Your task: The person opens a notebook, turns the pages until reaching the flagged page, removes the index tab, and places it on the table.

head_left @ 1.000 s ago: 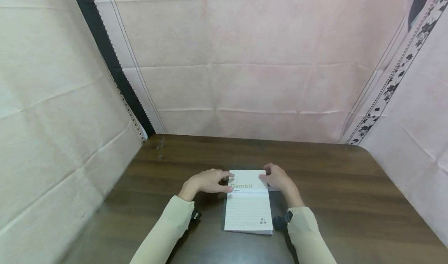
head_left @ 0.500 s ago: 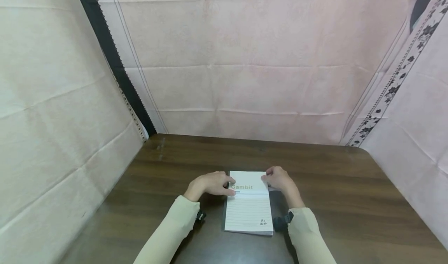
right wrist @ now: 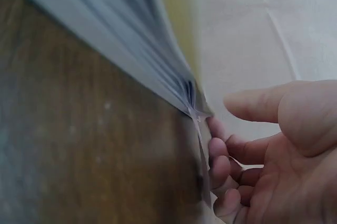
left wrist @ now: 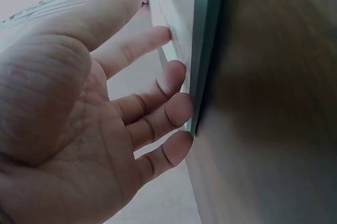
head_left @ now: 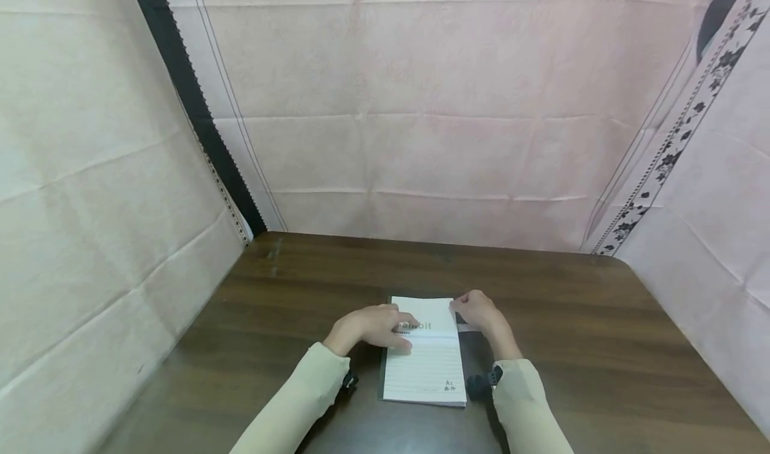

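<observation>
A notebook [head_left: 424,367] lies on the dark wooden table, its upper page white with a printed "Gambit" heading, ruled lines and small handwriting at the lower right. Its dark cover [left wrist: 201,50] shows along the left edge. My left hand [head_left: 374,325] reaches over the upper left of the page, covering part of the heading; its fingers are loosely bent, fingertips at the notebook's side. At the top right corner is my right hand [head_left: 478,309]. In the right wrist view its thumb stands apart, and its loosely curled fingers [right wrist: 220,168] touch the corner of the pages [right wrist: 131,29].
A pale strip [head_left: 469,328] crosses a dark patch right of the page. The wooden table [head_left: 289,273] is bordered by hanging pale cloth [head_left: 385,153] behind and on both sides. A dark wrist device [head_left: 480,384] sits below the right hand.
My left hand has moved right and nearer, from the notebook's edge onto the page. My right hand has dropped slightly, its fingers drawing in at the corner.
</observation>
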A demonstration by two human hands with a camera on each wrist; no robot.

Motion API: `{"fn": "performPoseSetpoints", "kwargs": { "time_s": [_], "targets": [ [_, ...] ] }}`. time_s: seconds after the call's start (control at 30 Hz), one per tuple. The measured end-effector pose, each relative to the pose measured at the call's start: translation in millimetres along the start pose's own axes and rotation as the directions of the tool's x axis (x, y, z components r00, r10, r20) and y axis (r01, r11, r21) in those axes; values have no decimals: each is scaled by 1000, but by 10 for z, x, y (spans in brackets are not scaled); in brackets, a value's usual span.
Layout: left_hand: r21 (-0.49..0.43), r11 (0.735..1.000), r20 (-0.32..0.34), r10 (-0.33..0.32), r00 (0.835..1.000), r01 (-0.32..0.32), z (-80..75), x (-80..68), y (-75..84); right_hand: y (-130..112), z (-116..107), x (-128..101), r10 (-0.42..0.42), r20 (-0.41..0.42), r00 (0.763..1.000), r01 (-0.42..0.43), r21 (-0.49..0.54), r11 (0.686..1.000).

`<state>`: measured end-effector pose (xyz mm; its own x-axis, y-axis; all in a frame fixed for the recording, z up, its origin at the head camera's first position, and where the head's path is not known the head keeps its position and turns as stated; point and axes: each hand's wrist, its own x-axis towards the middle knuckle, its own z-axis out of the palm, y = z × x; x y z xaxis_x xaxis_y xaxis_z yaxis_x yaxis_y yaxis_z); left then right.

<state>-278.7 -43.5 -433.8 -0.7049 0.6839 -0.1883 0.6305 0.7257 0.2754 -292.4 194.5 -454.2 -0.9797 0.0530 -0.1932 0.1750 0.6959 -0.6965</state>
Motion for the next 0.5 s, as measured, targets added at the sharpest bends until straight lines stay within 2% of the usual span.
{"fn": "performPoseSetpoints", "kwargs": {
  "time_s": [0.17,0.33,0.5],
  "targets": [
    [33,999,-18,19,1000,-19,8,-25,36,-9,-1,-1,-26,28,999,24,88,996],
    [45,997,-58,59,997,-56,14,10,148,5,-31,7,-47,65,997,35,169,985],
    [51,996,-92,75,993,-71,98,90,309,9,-78,1,-56,140,989,13,294,956]
  ]
}}
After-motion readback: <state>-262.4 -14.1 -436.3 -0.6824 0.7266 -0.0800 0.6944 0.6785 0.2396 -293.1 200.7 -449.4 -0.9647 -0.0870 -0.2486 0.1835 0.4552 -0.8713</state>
